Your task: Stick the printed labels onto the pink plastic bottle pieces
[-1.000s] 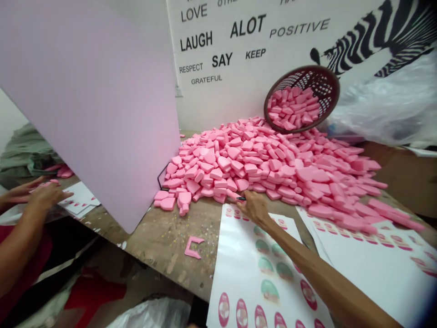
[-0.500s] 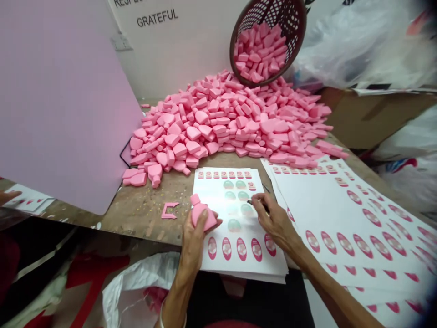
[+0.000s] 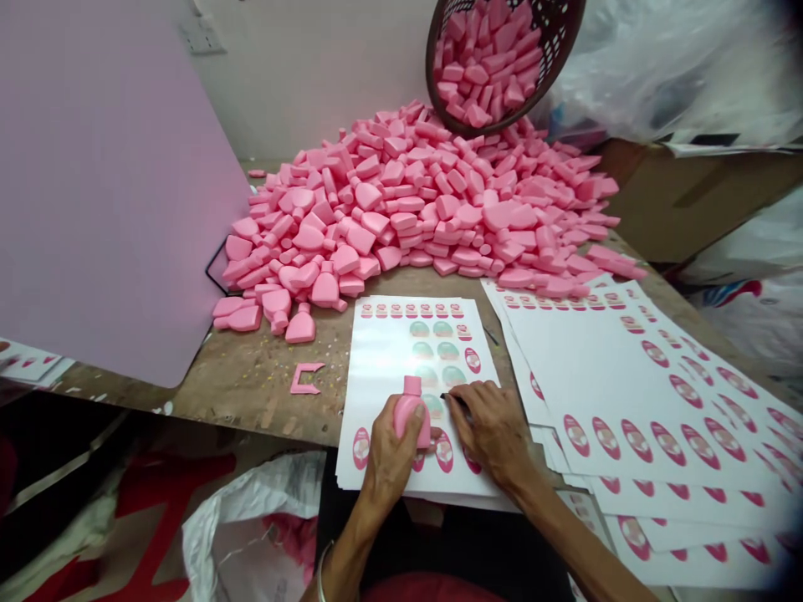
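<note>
My left hand (image 3: 390, 456) is closed around a small pink bottle-shaped piece (image 3: 411, 410), held over the lower part of a white sticker sheet (image 3: 395, 351). My right hand (image 3: 493, 431) rests on the same sheet just to the right, fingers pinched on a thin dark tool (image 3: 452, 398) whose tip points at the bottle. The sheet carries rows of pink and green oval stickers. A big heap of the same pink pieces (image 3: 414, 209) lies on the wooden table (image 3: 251, 389) behind the sheet.
A brown mesh basket (image 3: 552, 50) tips pink pieces onto the heap. More sticker sheets (image 3: 658, 393) fan out to the right. A lilac board (image 3: 106, 184) stands at the left. A pink scrap (image 3: 304, 379) lies on the table. White plastic bag (image 3: 251, 527) below the edge.
The view dropped from the heap to the sheet. My left hand brought a pink bottle piece in and down the sheet toward my right hand, which drew back from the heap with its tool.
</note>
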Motion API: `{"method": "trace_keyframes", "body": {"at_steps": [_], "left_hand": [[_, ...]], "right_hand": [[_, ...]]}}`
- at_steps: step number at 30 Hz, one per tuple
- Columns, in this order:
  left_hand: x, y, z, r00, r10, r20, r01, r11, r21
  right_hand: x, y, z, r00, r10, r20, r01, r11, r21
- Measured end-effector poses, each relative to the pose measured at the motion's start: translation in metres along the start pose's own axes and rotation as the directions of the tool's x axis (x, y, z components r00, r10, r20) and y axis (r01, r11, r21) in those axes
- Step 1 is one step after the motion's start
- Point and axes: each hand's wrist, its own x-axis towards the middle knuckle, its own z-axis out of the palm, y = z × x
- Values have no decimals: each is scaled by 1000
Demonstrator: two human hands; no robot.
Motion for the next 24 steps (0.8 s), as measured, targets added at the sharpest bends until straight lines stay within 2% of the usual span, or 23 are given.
{"method": "trace_keyframes", "body": {"at_steps": [8,13,19,24], "left_hand": [[3,1,-6,999,-12,41,13,1000,-13],[1,2,-6,998,-36,49,38,999,-36],[2,1,-8,997,-16,70,19,999,-46],[2,0,-8,998,-15,56,19,997,-76]], "right_hand": [[2,5,1,999,31,15,-34,976,216],[0,2,1,999,18,-42,-12,991,135],[2,1,6,998,48,-39,-44,993,106],[4,-1,2,993,55,-103,-30,973,230]]}}
